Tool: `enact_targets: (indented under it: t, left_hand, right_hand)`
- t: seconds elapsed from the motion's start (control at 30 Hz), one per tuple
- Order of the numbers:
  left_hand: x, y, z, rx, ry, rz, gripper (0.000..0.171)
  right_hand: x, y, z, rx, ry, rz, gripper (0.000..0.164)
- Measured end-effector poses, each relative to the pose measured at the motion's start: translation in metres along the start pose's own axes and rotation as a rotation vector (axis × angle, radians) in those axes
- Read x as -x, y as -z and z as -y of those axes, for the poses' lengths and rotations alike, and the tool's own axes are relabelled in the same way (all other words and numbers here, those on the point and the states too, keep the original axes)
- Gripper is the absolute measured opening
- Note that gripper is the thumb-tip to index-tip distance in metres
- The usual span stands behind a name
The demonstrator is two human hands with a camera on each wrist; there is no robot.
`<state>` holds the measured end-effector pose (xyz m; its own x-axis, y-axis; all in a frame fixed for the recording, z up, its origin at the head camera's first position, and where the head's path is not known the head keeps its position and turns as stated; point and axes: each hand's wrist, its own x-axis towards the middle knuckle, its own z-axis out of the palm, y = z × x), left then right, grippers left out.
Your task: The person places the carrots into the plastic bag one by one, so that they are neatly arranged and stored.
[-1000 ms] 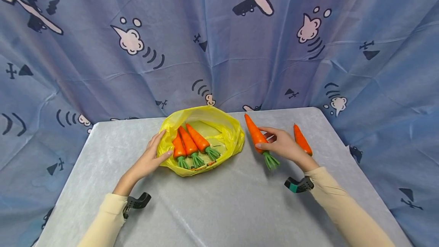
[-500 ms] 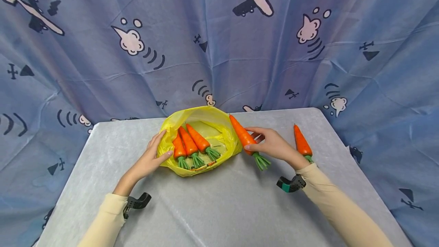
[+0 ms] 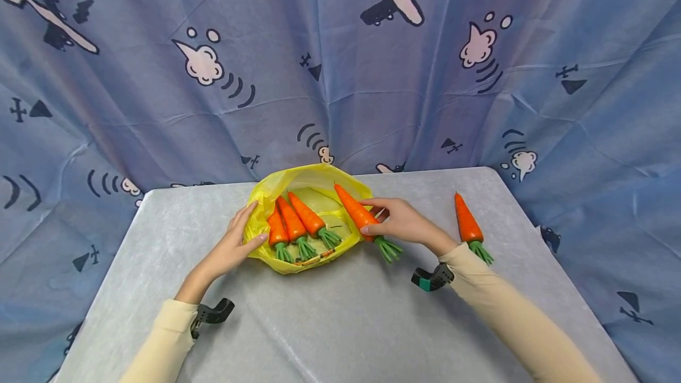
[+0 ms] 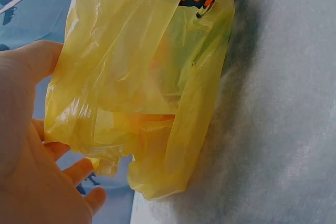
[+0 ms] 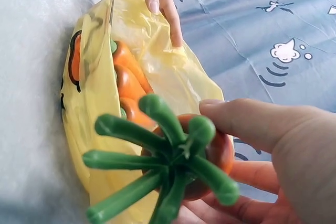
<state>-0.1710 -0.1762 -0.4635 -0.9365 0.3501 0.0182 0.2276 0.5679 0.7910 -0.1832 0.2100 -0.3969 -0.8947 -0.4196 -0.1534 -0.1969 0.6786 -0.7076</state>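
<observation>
In the head view, a yellow plastic bag (image 3: 298, 175) lies with its mouth gaping toward me, three orange carrots (image 3: 289, 217) with green stalks inside. My left hand (image 3: 234, 247) holds the bag's left side, thumb near the front and fingers farther back. The right hand (image 3: 401, 223) grips another carrot (image 3: 352, 205) near its thick end. That carrot's tip overlaps the bag's right opening, and its stalks hang outside. Close up in the right wrist view, the green stalks (image 5: 168, 156) hide much of the held carrot.
One more carrot (image 3: 468, 220) lies on the grey tabletop (image 3: 319, 324), right of the right forearm. Behind the table hangs a blue curtain (image 3: 340, 64) with printed planes. Each wrist wears a black camera mount (image 3: 433, 278).
My right hand has carried its carrot leftward from the table's right side to the bag's opening. The loose carrot at right is now fully uncovered. The left hand and bag stay put.
</observation>
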Motion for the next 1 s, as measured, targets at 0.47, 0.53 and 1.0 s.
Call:
enact_targets:
  t: [0.47, 0.53, 1.0]
  left_hand:
    - [0.0, 0.0, -0.001, -0.003, 0.011, 0.004, 0.083]
    - [0.0, 0.0, -0.001, -0.005, 0.016, 0.01, 0.083]
    - [-0.003, -0.002, -0.002, -0.021, 0.003, 0.013, 0.083]
  right_hand:
    - [-0.034, -0.009, 0.018, 0.026, -0.035, 0.066, 0.067]
    - [-0.039, -0.01, 0.02, 0.037, -0.039, 0.075, 0.067]
    - [-0.081, -0.022, 0.027, 0.092, -0.017, 0.129, 0.064]
